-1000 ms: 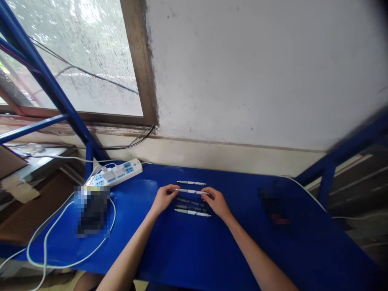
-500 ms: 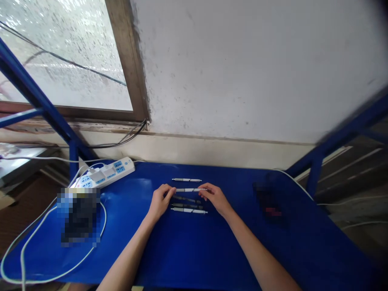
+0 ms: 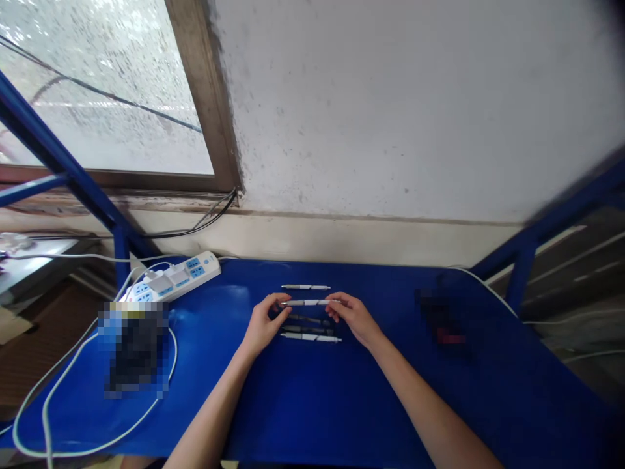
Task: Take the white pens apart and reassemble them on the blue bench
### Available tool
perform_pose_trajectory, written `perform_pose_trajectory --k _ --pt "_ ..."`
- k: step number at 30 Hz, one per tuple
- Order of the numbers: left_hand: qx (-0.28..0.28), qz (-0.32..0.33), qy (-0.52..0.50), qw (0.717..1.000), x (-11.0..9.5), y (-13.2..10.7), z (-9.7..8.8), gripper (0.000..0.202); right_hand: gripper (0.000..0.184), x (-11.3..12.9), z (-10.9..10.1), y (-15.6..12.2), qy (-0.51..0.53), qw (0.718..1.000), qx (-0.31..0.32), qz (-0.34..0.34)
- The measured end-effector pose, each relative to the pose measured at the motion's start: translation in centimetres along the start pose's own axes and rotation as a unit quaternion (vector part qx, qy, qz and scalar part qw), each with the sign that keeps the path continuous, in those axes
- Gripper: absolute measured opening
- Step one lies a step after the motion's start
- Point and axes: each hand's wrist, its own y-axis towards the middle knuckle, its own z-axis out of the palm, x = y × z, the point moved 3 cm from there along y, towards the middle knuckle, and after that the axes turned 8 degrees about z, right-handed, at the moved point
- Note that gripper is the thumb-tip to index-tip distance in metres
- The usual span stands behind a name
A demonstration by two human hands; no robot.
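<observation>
Seemingly pinching pen (image 3: 307, 302); left hand (image 3: 262, 324), right hand (image 3: 355, 318).

Blue table (image 3: 303, 410) bears pens (image 3: 310, 337), power strip (image 3: 168, 281), white cable (image 3: 159, 398).

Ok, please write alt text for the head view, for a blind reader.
The left hand and right hand hold a white pen by its ends over a blue table. One pen lies beyond it, three pens nearer; a power strip lies left.
</observation>
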Motion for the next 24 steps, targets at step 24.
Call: perform_pose_trajectory --k 24 --pt "0.006 -0.063 -0.058 0.996 -0.44 0.14 0.12 0.027 0.026 0.68 0.44 -0.37 0.011 1.0 0.011 0.008"
